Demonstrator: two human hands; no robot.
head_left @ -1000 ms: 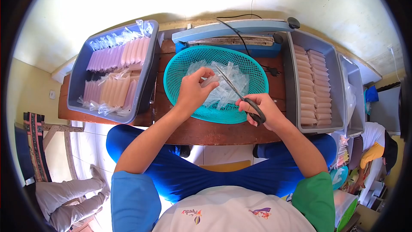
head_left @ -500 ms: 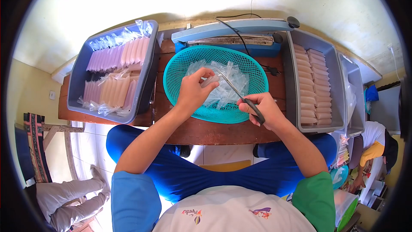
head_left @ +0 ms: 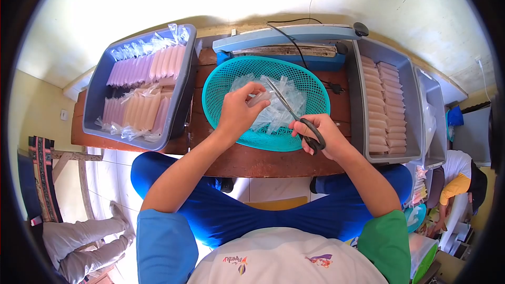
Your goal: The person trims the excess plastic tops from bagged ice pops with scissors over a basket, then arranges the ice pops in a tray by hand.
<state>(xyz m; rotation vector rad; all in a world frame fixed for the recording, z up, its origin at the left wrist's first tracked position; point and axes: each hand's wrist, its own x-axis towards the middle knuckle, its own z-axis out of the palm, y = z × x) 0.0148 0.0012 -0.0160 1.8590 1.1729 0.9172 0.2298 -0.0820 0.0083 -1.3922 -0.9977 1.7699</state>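
Black-handled metal scissors point(head_left: 290, 108), gripped in the right hand point(head_left: 329, 133), slant over an oval turquoise plastic basket point(head_left: 214, 93) of clear plastic strips point(head_left: 296, 99) on the brown wooden worktop point(head_left: 252, 166), near the left hand point(head_left: 234, 115), which pinches a translucent plastic piece point(head_left: 260, 98).

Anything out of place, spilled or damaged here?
No spill or damage shows. One oddity: an apparent black power plug lies loose on the brown wooden table beside the turquoise plastic mesh basket, not in a socket.
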